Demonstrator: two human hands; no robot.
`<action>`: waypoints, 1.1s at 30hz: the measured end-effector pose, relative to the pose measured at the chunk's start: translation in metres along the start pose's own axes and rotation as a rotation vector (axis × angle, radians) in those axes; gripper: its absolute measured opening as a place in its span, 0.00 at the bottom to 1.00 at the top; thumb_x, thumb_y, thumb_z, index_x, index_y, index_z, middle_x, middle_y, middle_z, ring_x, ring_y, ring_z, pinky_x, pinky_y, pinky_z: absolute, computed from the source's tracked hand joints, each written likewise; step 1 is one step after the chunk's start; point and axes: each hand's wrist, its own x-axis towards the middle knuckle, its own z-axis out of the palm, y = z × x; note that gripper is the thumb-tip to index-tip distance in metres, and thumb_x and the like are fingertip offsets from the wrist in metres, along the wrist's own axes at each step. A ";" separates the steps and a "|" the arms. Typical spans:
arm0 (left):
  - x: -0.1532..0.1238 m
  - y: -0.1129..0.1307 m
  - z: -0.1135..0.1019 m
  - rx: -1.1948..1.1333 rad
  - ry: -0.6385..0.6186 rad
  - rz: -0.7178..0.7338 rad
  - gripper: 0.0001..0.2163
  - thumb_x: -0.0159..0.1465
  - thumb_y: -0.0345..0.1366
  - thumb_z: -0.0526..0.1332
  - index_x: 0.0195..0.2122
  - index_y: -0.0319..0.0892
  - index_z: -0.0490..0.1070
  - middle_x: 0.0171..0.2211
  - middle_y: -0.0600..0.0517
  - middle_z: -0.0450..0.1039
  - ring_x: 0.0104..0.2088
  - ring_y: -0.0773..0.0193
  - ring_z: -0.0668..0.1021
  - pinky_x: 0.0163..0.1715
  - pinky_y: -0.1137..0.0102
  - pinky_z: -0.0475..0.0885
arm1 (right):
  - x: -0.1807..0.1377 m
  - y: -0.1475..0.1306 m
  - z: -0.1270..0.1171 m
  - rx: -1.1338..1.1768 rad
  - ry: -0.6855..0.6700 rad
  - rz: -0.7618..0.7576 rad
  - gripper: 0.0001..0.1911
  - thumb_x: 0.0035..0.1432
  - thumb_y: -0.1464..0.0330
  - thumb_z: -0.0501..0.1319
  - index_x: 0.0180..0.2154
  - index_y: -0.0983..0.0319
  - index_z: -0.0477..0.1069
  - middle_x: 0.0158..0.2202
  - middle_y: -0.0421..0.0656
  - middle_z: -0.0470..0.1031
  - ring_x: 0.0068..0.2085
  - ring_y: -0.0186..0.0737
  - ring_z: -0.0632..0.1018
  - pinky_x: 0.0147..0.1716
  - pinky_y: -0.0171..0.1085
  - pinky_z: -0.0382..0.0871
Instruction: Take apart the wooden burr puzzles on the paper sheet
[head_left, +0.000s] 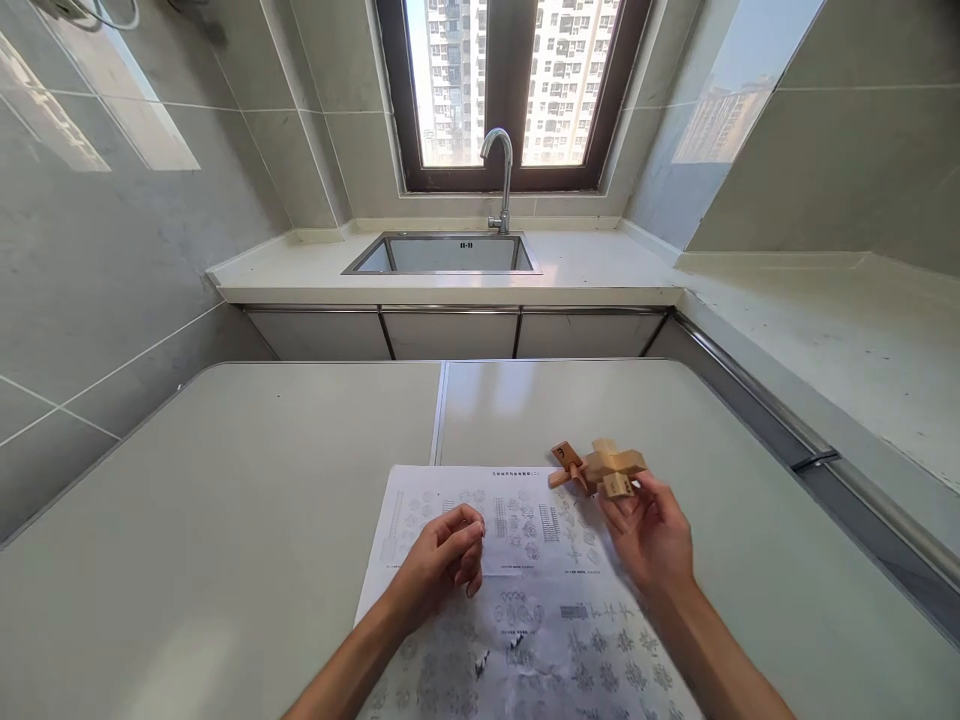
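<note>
Just past the far right corner of the instruction sheet (525, 590), the right hand (651, 535) pinches the wooden puzzle (609, 470) by its fingertips while the left hand (442, 560) rests loosely curled and empty on the sheet, so that light one-handed grip could probably let interlocked pieces slide apart and drop onto the surface (225, 500).

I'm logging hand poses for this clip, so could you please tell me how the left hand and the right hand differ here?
The left hand is curled loosely with nothing in it, resting over the printed sheet; the right hand is raised, its fingertips pinching a wooden puzzle. The left hand sits near the sheet's middle, the right hand nearer its right edge. Both are bare and over the white table.
</note>
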 end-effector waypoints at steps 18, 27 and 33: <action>-0.011 -0.002 0.011 0.457 -0.001 0.284 0.26 0.68 0.49 0.67 0.63 0.45 0.65 0.59 0.42 0.72 0.61 0.48 0.74 0.65 0.56 0.67 | -0.043 0.052 0.026 -0.628 -0.699 0.135 0.18 0.73 0.51 0.57 0.48 0.59 0.66 0.31 0.38 0.68 0.29 0.36 0.69 0.31 0.36 0.65; -0.015 0.005 0.007 0.451 -0.078 0.253 0.27 0.62 0.41 0.73 0.61 0.46 0.68 0.61 0.42 0.74 0.62 0.47 0.75 0.65 0.54 0.68 | -0.038 0.047 0.023 -0.722 -0.843 0.210 0.23 0.72 0.48 0.56 0.39 0.62 0.72 0.28 0.40 0.71 0.29 0.37 0.70 0.29 0.35 0.66; -0.013 0.009 0.004 0.313 -0.231 0.235 0.28 0.59 0.38 0.73 0.60 0.45 0.71 0.61 0.42 0.74 0.61 0.44 0.76 0.63 0.52 0.69 | -0.035 0.040 0.024 -0.569 -0.916 0.373 0.24 0.70 0.48 0.60 0.37 0.63 0.74 0.26 0.40 0.72 0.26 0.36 0.73 0.29 0.35 0.68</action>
